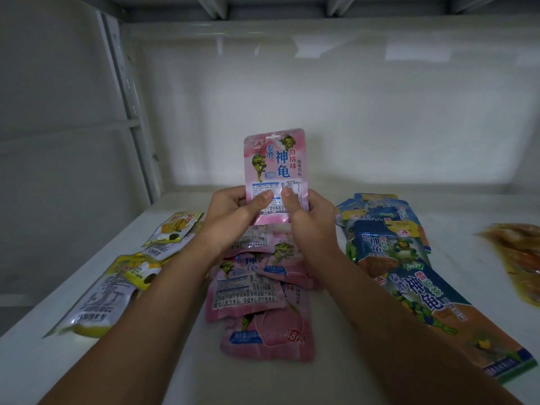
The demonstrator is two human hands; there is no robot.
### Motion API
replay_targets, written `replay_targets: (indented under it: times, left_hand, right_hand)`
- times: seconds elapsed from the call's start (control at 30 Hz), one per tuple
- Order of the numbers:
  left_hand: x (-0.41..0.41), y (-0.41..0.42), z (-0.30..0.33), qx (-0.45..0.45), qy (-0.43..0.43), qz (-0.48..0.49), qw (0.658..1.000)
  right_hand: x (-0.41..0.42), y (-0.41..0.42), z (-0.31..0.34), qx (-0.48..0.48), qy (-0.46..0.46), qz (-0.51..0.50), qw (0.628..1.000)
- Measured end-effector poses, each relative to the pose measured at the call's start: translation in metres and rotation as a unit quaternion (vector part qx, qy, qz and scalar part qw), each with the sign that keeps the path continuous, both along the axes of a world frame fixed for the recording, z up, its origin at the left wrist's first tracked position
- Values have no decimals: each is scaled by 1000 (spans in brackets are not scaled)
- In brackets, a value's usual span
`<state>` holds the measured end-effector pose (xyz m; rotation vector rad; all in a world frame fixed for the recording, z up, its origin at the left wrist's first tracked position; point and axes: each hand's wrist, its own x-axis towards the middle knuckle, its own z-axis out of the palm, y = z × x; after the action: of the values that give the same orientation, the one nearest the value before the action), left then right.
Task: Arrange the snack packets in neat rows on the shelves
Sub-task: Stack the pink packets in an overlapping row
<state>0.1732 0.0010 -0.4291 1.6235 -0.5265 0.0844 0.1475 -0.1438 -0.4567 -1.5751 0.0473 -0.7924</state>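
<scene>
Pink packets (257, 290) underneath (yellow packets (140, 267) left, blue packets (391, 249) right).

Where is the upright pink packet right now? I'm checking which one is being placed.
In the head view it is at centre: the pink packet is held upright by the left hand and right hand, above the pink pile on the shelf.

Shop: white metal shelf (365, 217) with sorted snack packets (251, 290).

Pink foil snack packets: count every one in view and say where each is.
About 5: one pink foil snack packet held upright by the left hand and right hand; roughly four overlapping in the pink pile on the white shelf below. More may be hidden.
</scene>
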Motion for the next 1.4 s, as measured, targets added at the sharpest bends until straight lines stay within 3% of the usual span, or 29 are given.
replay_targets:
  times: [0.23, 0.5, 0.7, 0.97, 1.13, 1.27, 1.4]
  left_hand:
    - [3, 1, -1, 10, -31, 10, 999]
    - [0, 1, 0, -53, -8, -4, 999]
    - [2, 2, -1, -63, 11, -17, 998]
    - [4, -2, -4, -4, 19, -23, 1000]
    - [9, 2, -6, 17, 22, -14, 1000]
    - [4, 0, -4, 31, 9, -26, 999]
    - [3, 0, -1, 3, 55, -55, 997]
  right_hand:
    - [-3, 5, 0, -52, -6, -3, 999]
    - [-3, 2, -3, -76, 24, -50, 996]
    - [-2, 1, -2, -136, -36, -94, 985]
    - [-2, -3, -7, -212, -35, -137, 967]
    - [0, -4, -7, -178, -43, -115, 976]
    - [4, -4, -5, -101, 1, -69, 993]
    - [-2, -7, 0, -93, 37, -52, 994]
